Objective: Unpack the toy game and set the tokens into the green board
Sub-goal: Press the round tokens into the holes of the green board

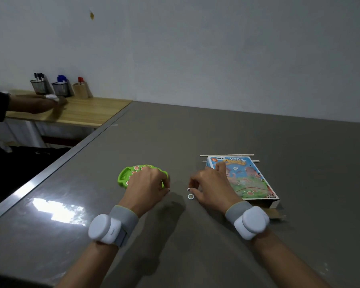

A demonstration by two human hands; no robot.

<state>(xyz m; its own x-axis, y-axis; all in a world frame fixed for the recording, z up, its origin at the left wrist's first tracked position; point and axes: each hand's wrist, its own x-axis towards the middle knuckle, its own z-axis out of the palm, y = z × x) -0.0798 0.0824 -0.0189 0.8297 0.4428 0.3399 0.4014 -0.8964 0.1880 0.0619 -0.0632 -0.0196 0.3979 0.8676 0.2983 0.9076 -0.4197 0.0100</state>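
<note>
Grey tabletop (195, 132), head view.

Board (124, 177): green, flat on the tabletop left of centre. Several red-ringed discs (136, 167) sit in its wells along the far edge.

Left hand (147, 182): lies over the right half of the board, palm down, fingers curled down at the board's right edge. Cannot tell whether they grip the board or only rest on it.

Right hand (213, 185): between the board and the box (250, 179), motion-blurred. Thumb and a finger are closed on a small white token (189, 189), held on edge just above the tabletop. One finger points away over the box's near-left corner.

Loose token (191, 196): flat on the tabletop, just beside the held one, on the near side.

Box: printed carton lying flat right of centre, near end flap open. Two thin sticks (227, 155) lie at its far end, one partly under it.

Both wrists carry white pods on grey bands (106, 228).

Far left: wooden desk (81, 111) with three pen pots (59, 88); another person's arm (29, 104) reaches over it.
</note>
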